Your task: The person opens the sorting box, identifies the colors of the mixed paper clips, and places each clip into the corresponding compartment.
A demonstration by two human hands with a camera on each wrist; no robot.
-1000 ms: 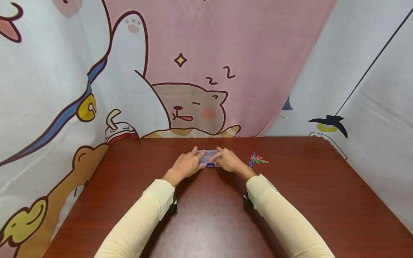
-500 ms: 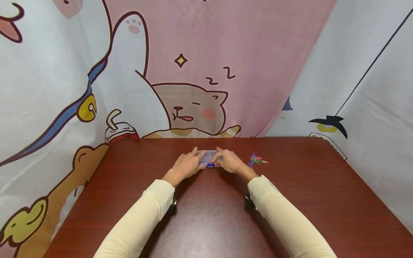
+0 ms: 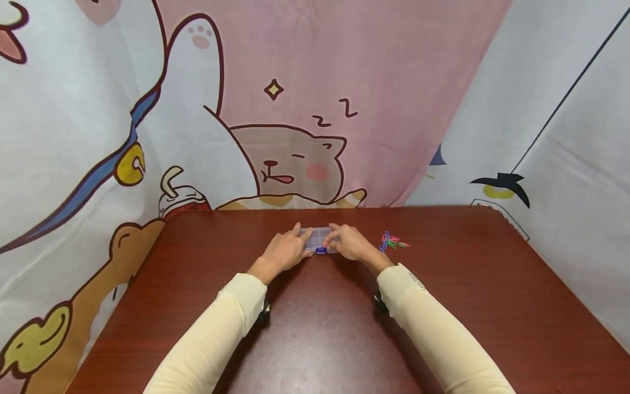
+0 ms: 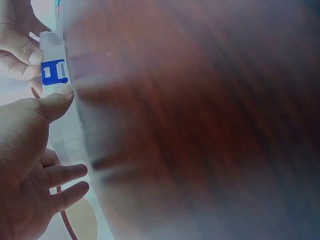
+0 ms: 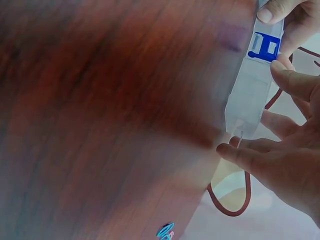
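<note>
A clear plastic compartment box [image 3: 315, 239] with a blue latch [image 3: 321, 251] on its near side lies near the table's far edge. My left hand [image 3: 284, 250] grips its left part, the thumb on the near face beside the latch and the fingers over the top. On the right side my right hand [image 3: 350, 243] holds the box, its thumb [image 5: 282, 70] at the edge of the latch. In the right wrist view, its other fingers spread along the box's end. The lid looks down, and the compartments show through it. Parts of the box are hidden under both hands.
Several coloured paper clips [image 3: 392, 241], blue, pink and green, lie in a small heap to the right of my right hand. The dark red-brown table [image 3: 315, 328] ends at a printed curtain [image 3: 305, 109] just behind the box.
The head view has shifted very slightly. Both hands keep their places on the box, with only a slight move of the right fingers near the latch.
</note>
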